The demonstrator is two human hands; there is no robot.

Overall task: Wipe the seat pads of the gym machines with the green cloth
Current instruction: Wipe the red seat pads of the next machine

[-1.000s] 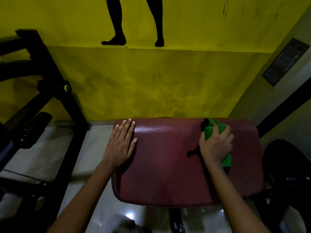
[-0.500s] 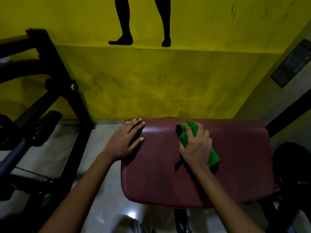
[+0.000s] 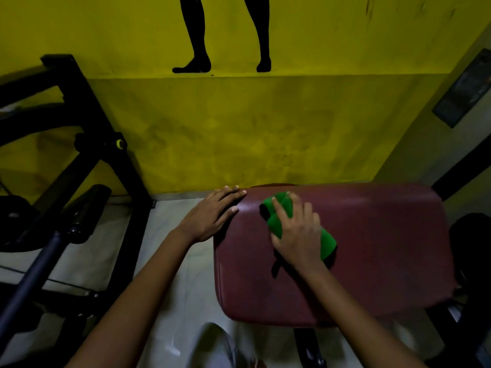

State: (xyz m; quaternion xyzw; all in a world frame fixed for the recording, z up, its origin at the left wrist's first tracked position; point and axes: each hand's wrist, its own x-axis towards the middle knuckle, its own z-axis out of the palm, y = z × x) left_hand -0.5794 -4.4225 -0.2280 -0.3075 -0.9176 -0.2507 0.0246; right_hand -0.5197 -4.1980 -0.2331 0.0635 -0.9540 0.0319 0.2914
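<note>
Head view shows the right hand (image 3: 297, 232) lying palm down on the green cloth (image 3: 279, 221), with the fingers a little spread and bent over the cloth, pressing it onto the seat pad (image 3: 372, 248). The cloth is bunched and lies on the far left part of the pad; one end comes out past the fingertips and the other end comes out at the right side of the wrist. The left hand (image 3: 212, 216) rests flat at the far left corner of the pad, fingers straight and close together, with the fingertips on the pad's edge. The pad is dark red and stands over a pale floor (image 3: 170, 261). To the left stands a black machine frame (image 3: 87, 144). Behind, a yellow wall (image 3: 239, 128) carries painted black legs (image 3: 196, 35).
</note>
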